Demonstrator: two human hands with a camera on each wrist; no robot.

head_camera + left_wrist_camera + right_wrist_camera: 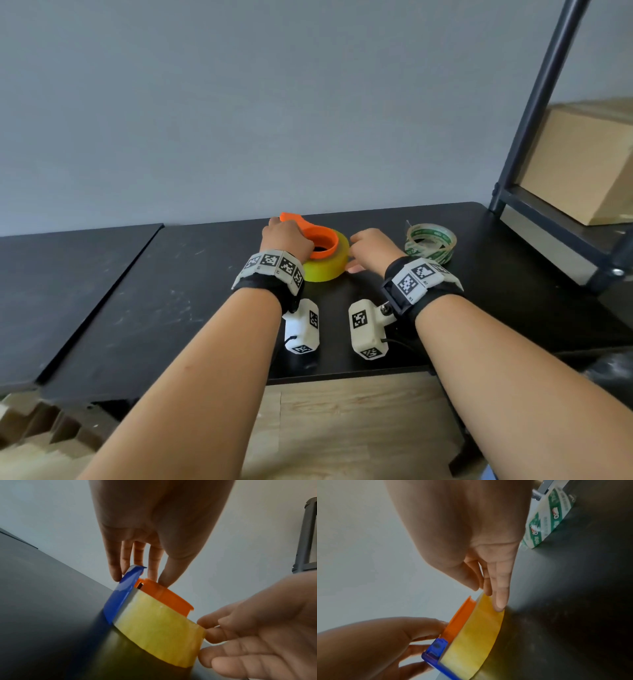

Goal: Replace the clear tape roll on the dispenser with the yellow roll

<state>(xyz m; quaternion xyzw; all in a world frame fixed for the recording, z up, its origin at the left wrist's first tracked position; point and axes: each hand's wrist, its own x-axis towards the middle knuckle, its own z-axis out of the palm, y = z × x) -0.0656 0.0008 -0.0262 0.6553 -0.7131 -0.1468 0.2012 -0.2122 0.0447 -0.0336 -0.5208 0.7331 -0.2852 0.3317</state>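
Note:
The yellow tape roll [325,265] lies flat on the black table [171,291], with the orange dispenser [320,240] seated in its core. My left hand [286,234] grips the dispenser's far end from above, thumb on the orange rim [164,595] and fingers [116,572] against its blue flap [122,596]. My right hand [358,253] holds the yellow roll [476,639] at its right side, fingertips [499,604] on the outer face and upper edge. The clear tape roll [431,242] with green print lies loose on the table, right of my right hand.
A dark metal shelf frame [534,113] rises at the table's back right, with a cardboard box [582,164] on its shelf. A second black tabletop [61,284] adjoins on the left. The grey wall stands close behind the table.

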